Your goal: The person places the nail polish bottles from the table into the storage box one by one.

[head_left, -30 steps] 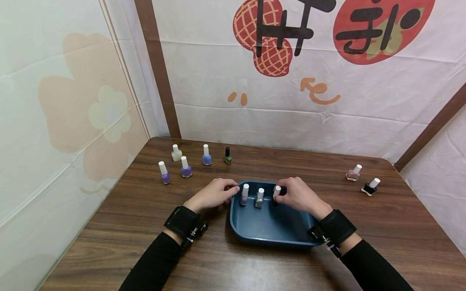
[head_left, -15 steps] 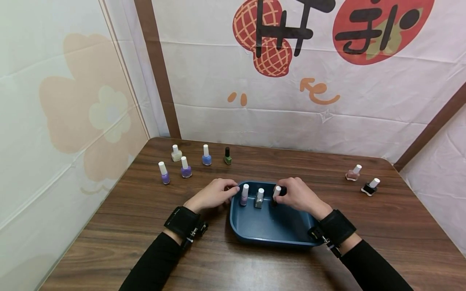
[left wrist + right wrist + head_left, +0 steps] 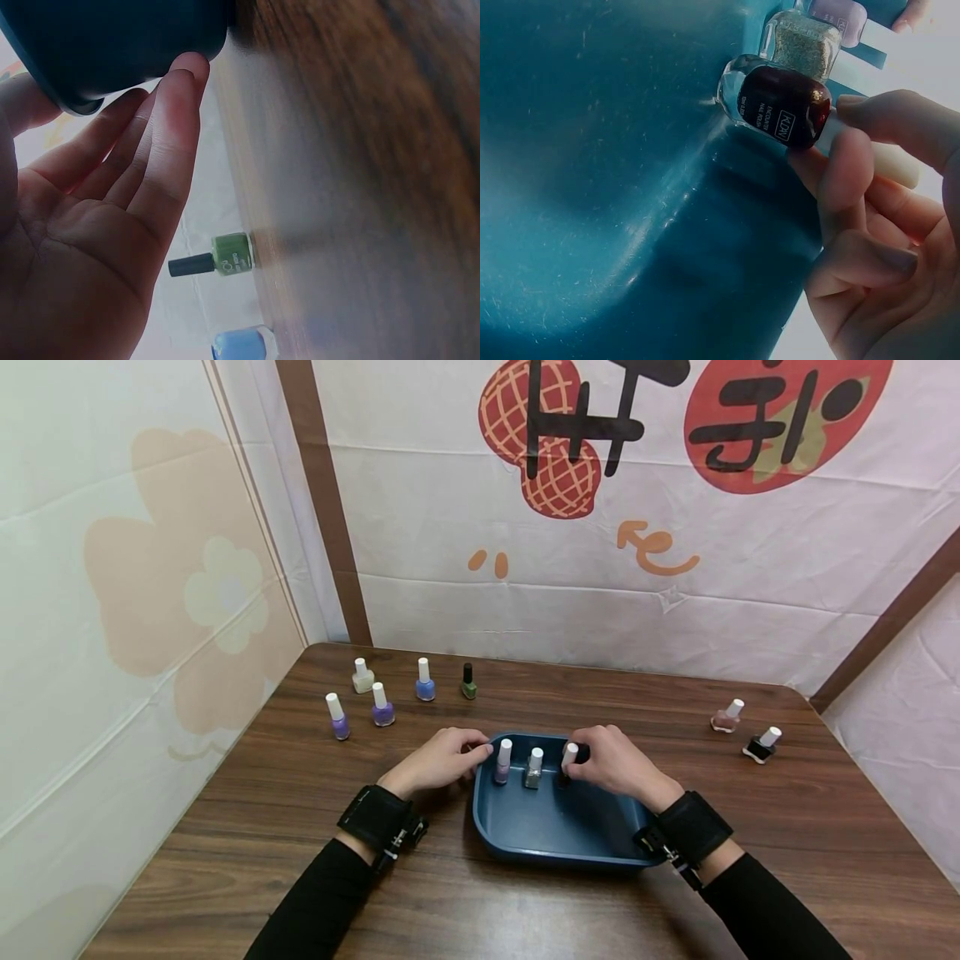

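Note:
A dark blue tray (image 3: 558, 852) sits mid-table. Along its far wall stand a lilac bottle (image 3: 502, 762), a glitter bottle (image 3: 533, 769) and a dark red nail polish bottle (image 3: 564, 770). My right hand (image 3: 577, 758) pinches the dark red bottle by its white cap. The right wrist view shows the dark red bottle (image 3: 784, 105) on the tray floor (image 3: 592, 187), with my fingers (image 3: 847, 161) curled round the cap. My left hand (image 3: 480, 750) rests its fingertips against the tray's left corner. Its fingers (image 3: 169, 127) lie fairly straight against the tray wall (image 3: 112, 45) and hold nothing.
At the back left stand a cream bottle (image 3: 363, 677), two purple bottles (image 3: 337, 718) (image 3: 382, 706), a blue bottle (image 3: 425, 681) and a green bottle (image 3: 468, 682). At the right, a pink bottle (image 3: 726, 717) and a black bottle (image 3: 761, 746) sit tilted. Cloth walls close in the left, back and right.

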{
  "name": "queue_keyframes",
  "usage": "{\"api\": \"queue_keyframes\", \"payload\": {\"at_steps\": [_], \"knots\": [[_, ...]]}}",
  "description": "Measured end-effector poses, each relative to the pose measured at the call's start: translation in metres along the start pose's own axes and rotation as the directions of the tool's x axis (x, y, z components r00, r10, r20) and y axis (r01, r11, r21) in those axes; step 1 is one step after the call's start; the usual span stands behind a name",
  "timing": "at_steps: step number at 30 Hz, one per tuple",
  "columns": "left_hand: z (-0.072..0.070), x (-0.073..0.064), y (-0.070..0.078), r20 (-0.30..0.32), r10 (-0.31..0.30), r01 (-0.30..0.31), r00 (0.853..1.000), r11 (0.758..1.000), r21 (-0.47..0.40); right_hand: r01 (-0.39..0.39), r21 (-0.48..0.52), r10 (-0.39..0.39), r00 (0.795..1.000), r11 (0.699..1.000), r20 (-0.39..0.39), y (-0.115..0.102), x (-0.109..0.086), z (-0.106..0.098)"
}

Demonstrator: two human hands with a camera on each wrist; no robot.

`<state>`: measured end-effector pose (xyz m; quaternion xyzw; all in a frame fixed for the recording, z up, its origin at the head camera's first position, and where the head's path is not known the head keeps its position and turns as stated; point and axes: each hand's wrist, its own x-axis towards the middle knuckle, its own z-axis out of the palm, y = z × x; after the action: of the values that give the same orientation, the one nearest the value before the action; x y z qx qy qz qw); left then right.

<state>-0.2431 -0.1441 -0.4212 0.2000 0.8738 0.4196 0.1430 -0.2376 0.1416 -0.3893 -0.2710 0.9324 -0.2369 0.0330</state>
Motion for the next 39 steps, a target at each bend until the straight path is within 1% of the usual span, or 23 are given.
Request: {"api": "queue_keyframes", "payload": {"at_steps": [8,19,23,26,30,34,39], "knots": [[0.000,0.000,0.000,0.003,0.001,-0.001,1.000,1.000,0.002,0.002,-0.004,-0.002,1.000,1.000,-0.003,-0.001,-0.001,-0.002],[0.001,0.002,-0.002,-0.002,0.000,0.000,1.000,1.000,0.019,-0.022,0.008,0.022,1.000,1.000,-0.022,-0.004,-0.002,-0.013],[0.001,0.002,-0.002,-0.003,0.000,0.000,1.000,1.000,0.017,-0.034,0.037,0.035,0.999,0.999,-0.027,-0.004,-0.004,-0.020],[0.001,0.001,0.000,-0.004,0.002,-0.002,1.000,1.000,0.011,-0.039,0.065,0.042,0.998,0.997,-0.046,-0.004,-0.005,-0.026],[0.000,0.001,0.000,-0.001,0.005,-0.005,1.000,1.000,0.010,-0.039,0.121,0.048,0.996,0.992,-0.069,-0.003,-0.005,-0.032],[0.000,0.001,0.000,0.001,-0.009,0.008,1.000,1.000,0.015,-0.037,0.161,0.050,0.996,0.986,-0.078,-0.002,-0.007,-0.037],[0.001,0.001,0.000,-0.001,-0.020,0.020,1.000,1.000,0.016,-0.054,0.169,0.070,0.993,0.984,-0.091,0.002,-0.010,-0.043]]}}
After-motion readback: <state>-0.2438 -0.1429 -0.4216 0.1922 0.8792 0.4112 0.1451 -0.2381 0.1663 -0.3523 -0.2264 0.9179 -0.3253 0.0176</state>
